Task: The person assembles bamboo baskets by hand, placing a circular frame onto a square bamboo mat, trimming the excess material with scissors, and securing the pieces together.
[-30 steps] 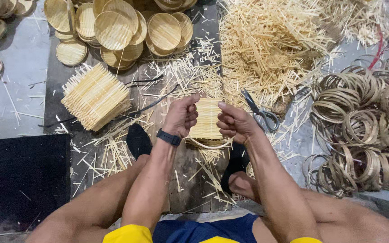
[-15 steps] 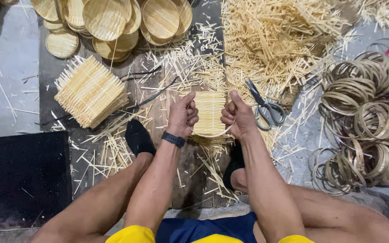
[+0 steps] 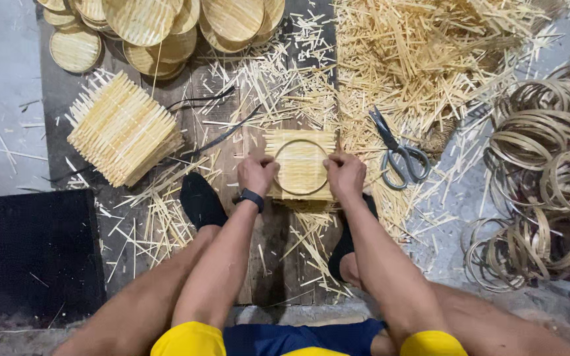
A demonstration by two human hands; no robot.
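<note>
Between left hand (image 3: pixel 256 174), right hand (image 3: pixel 344 175), woven bamboo mat (image 3: pixel 300 165)

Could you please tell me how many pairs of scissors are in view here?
1: the scissors lie on the floor just right of the right hand, beside the loose bamboo sticks; others could be buried beneath.

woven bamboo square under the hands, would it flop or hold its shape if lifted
The woven square probably stays fairly stiff and light, being thin flat slats. Its loose cut ends look apt to shed or slip. The ring on it, pinned by both hands, could slide off.
</note>
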